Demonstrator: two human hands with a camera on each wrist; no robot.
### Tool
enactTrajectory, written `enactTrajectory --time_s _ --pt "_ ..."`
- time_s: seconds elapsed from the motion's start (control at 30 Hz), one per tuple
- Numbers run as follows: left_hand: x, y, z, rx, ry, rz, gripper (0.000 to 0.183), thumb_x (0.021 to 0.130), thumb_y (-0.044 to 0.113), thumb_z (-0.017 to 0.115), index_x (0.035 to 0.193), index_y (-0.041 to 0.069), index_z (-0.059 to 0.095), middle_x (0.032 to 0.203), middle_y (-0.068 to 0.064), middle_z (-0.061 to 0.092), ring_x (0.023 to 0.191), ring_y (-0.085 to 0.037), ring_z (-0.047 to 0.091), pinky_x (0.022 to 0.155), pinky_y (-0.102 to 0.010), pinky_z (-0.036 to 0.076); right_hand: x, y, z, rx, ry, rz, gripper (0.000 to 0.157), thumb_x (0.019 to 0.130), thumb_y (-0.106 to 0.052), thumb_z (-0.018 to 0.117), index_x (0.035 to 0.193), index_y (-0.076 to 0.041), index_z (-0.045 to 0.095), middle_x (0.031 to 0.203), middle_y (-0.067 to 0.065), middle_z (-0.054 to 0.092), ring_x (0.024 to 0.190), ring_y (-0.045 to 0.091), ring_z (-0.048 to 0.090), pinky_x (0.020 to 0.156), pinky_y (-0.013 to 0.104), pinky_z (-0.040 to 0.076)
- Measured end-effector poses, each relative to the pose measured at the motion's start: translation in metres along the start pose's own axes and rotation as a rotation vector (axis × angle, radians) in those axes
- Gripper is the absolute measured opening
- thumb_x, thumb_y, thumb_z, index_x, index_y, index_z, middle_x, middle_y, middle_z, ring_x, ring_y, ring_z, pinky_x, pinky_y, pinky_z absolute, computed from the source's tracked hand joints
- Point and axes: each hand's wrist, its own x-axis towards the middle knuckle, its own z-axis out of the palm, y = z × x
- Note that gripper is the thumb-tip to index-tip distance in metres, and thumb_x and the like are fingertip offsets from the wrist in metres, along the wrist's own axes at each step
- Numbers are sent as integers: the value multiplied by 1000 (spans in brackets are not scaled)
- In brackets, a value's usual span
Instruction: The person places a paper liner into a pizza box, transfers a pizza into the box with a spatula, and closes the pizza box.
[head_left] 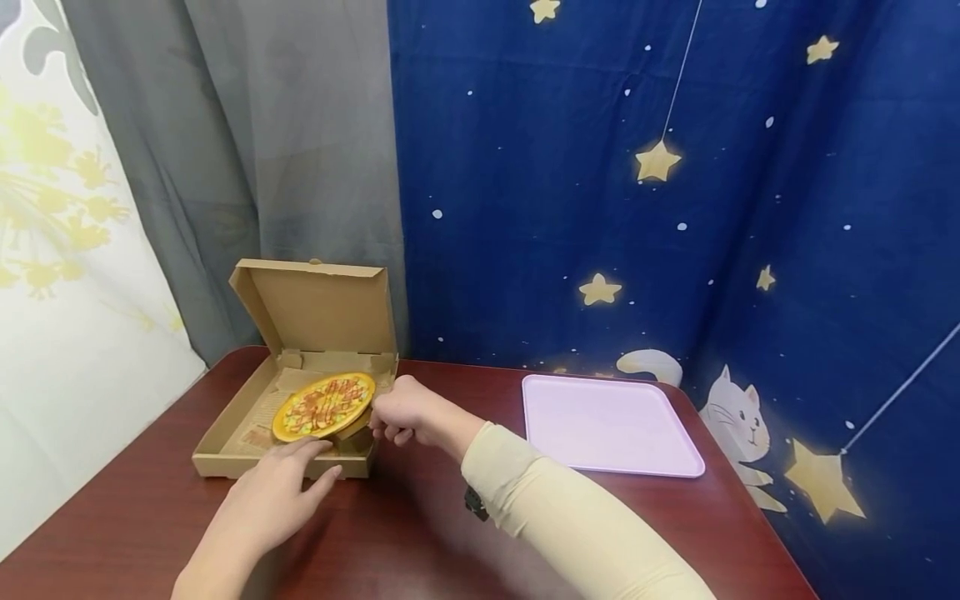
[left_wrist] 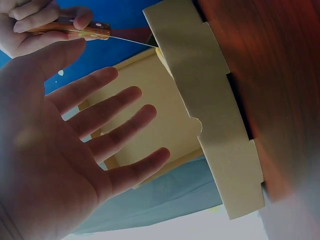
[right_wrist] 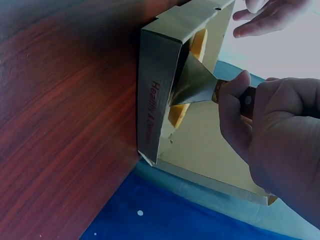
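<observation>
A pizza [head_left: 324, 406] with red sauce stripes lies tilted inside an open cardboard pizza box [head_left: 352, 467]. My right hand [head_left: 408, 412] grips the wooden handle of a metal spatula [right_wrist: 195, 82] at the box's right side. In the right wrist view its wide flat blade reaches over the box wall, right at the pizza's edge. My left hand [head_left: 273, 492] is at the front of the box, fingers spread and fingertips near the pizza's front rim. The left wrist view shows that palm [left_wrist: 55, 150] with nothing in it.
A pale pink tray [head_left: 611, 425] lies on the right of the dark red table [head_left: 420, 542]. The box lid [head_left: 322, 308] stands raised at the back. Grey and blue curtains [head_left: 525, 208] hang behind the table.
</observation>
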Motion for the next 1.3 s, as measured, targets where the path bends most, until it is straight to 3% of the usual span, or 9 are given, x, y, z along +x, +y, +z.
enactTrajectory --time_s 0.13,0.4,0.5,0.67,0.9,1.1,1.3 --pt "0 0 -1 -2 -2 -2 48 102 40 71 136 7 70 141 -19 69 132 -52 60 97 -72 52 -3 -3 -5 -14 -21 10 16 86 12 54 75 1 62 67 10 58 47 6 33 43 18 23" --pt "0 -1 1 -3 4 -1 48 101 39 71 135 6 70 140 -21 69 134 -55 58 97 -73 52 -5 -12 -9 -41 -21 8 11 84 13 54 85 14 65 66 11 58 46 7 31 44 19 23" --pt "-1 -2 3 -9 7 3 47 100 39 71 135 7 70 140 -21 69 132 -53 60 96 -73 52 -3 -14 -7 -35 -10 1 12 83 15 54 80 10 65 64 11 58 45 7 31 43 19 23" --pt "-1 -3 3 -6 18 12 47 100 38 72 134 6 71 140 -22 69 132 -51 61 97 -72 52 -2 -20 -1 7 -1 -10 18 81 16 55 71 5 64 57 2 46 46 7 28 44 20 21" --pt "-2 -2 1 -8 8 -3 48 101 39 71 135 6 70 140 -21 68 132 -51 61 96 -72 53 4 -29 6 -11 -14 11 16 81 16 55 72 3 59 57 2 44 46 7 26 44 21 21" --pt "-3 -3 2 -22 13 -4 45 101 38 71 134 8 71 138 -17 70 131 -49 62 95 -72 53 8 -38 8 -89 -37 23 21 82 15 52 67 0 55 59 7 51 45 6 26 45 21 21" --pt "-3 -4 2 -29 11 4 46 100 37 72 137 9 70 140 -19 69 132 -50 62 96 -72 53 4 -46 8 -294 7 -36 42 88 9 51 53 -12 42 50 0 37 44 10 29 46 26 27"
